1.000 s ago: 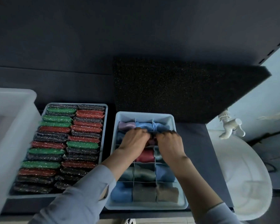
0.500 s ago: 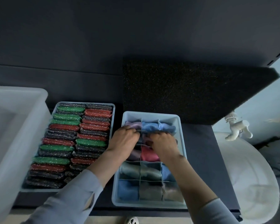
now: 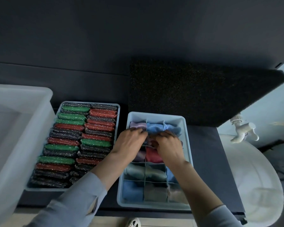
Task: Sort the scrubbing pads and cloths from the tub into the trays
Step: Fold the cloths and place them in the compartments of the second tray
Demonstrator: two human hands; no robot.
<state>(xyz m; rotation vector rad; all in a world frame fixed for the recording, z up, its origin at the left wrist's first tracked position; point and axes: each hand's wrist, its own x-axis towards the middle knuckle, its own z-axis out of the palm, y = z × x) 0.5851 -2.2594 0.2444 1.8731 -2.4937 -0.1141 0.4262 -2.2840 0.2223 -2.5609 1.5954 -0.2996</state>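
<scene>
Both hands, left hand [image 3: 129, 141] and right hand [image 3: 168, 145], are still tucking a cloth [image 3: 150, 142] into the divided tray [image 3: 188, 145], fingers curled and pinching it; sorting is looking nearly finished.

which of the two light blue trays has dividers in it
The light blue plastic tray on the right, where both hands are working: thin walls split it into compartments holding rolled cloths. The left tray is undivided, packed with glittery scrubbing pads.

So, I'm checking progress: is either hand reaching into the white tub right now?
No, both the left hand and right hand are over the divided cloth tray, away from the white tub.
</scene>
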